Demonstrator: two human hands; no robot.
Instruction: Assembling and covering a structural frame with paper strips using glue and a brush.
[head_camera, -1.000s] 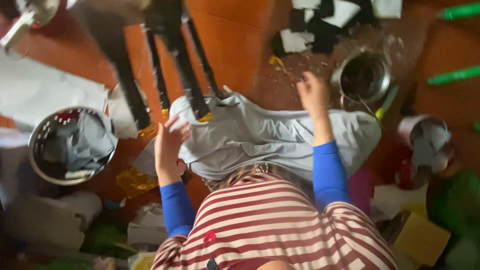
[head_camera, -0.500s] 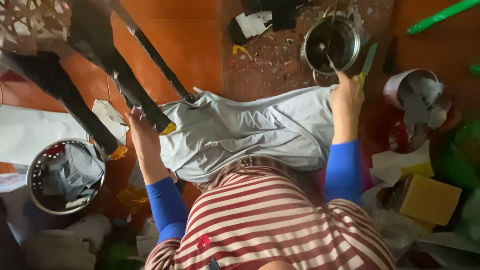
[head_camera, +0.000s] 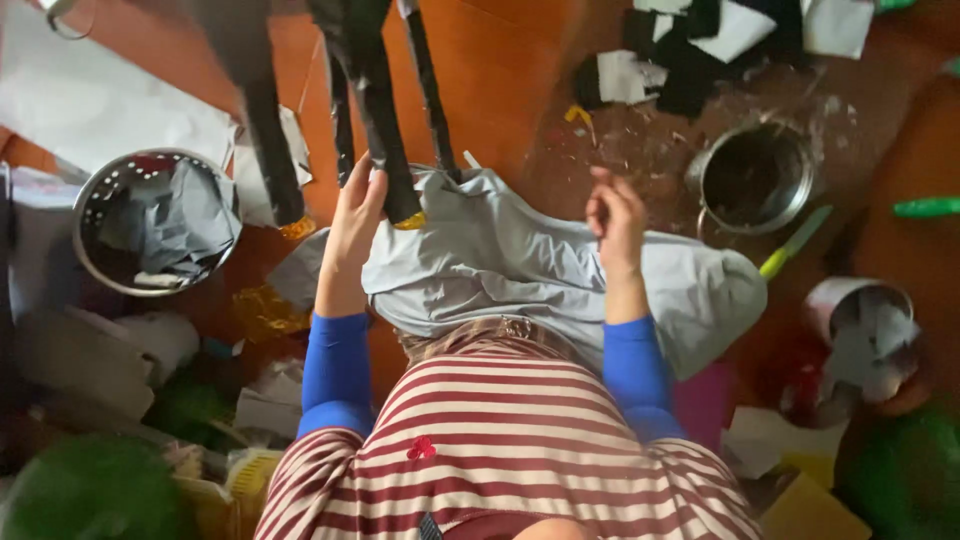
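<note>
Both hands half-open: left hand (head_camera: 352, 222) touches black leg (head_camera: 385, 150), right hand (head_camera: 617, 215) empty.

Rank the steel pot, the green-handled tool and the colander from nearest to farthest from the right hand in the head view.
From the right hand:
1. Steel pot, just to its right on the floor.
2. Green-handled tool, farther right, below the pot.
3. Colander, far across on the left, past the left hand.

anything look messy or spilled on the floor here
Yes. Torn black and white paper scraps and small crumbs lie scattered on the floor by the metal pot. A green-handled knife lies loose beside it, close to the grey cloth.
</note>
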